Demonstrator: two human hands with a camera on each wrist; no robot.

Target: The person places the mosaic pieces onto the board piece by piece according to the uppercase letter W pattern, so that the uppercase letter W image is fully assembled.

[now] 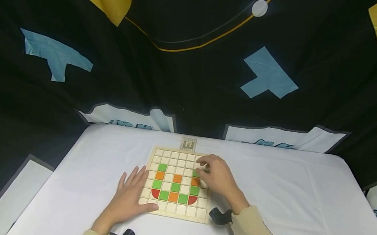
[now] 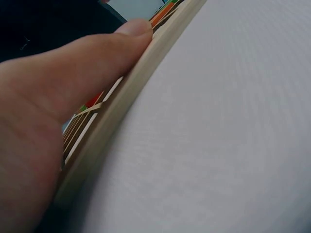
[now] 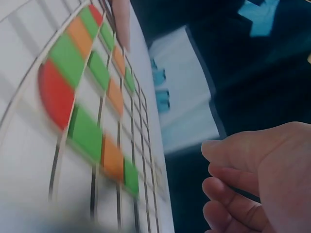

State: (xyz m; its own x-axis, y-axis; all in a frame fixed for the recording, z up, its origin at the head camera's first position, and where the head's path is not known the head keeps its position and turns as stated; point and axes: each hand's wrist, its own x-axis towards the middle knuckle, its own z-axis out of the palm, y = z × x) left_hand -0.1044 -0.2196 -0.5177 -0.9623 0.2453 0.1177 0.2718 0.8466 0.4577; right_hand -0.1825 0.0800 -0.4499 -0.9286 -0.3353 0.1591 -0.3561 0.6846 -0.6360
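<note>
A square wooden grid board (image 1: 181, 216) lies on the white table. Green, orange and red tiles sit in its cells, among them an orange tile (image 1: 177, 178) in the middle and a red tile with a rounded corner (image 1: 155, 193) at lower left. My left hand (image 1: 128, 202) rests with spread fingers along the board's left edge, its thumb (image 2: 112, 51) pressing on the frame near the front corner. Over the board's upper right, my right hand (image 1: 218, 174) hovers near a green tile (image 3: 131, 177). Its fingers are loosely bent, apart from the thumb, with nothing visible between them.
Behind the board lies a small square card or plate (image 1: 188, 144) with a grid and a dark figure. The white tablecloth (image 1: 280, 188) surrounds the board. A black patterned curtain (image 1: 186, 84) hangs beyond the table. Dark wrist devices (image 1: 220, 216) are on both wrists.
</note>
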